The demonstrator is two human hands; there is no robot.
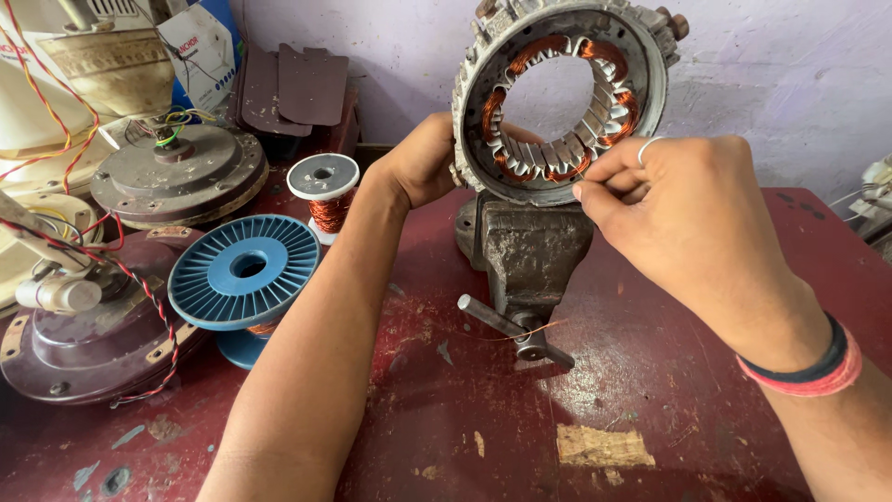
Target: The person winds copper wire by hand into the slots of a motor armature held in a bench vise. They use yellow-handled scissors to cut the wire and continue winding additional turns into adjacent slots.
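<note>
A ring-shaped motor stator with copper windings stands upright, clamped in a small iron vise near the middle of the dark red desk, toward its far edge. The left hand grips the stator's outer rim on its left side, fingers wrapped behind the casing so I cannot tell how they lie. The right hand reaches to the lower inside of the ring, its fingers pressed together, pinching what looks like a thin copper wire at the windings. A fine strand also seems to trail by the vise handle. Toward the desk's left edge sit a blue plastic spool, a smaller spool of copper wire behind it, and ceiling fan motor housings with red-and-yellow leads.
</note>
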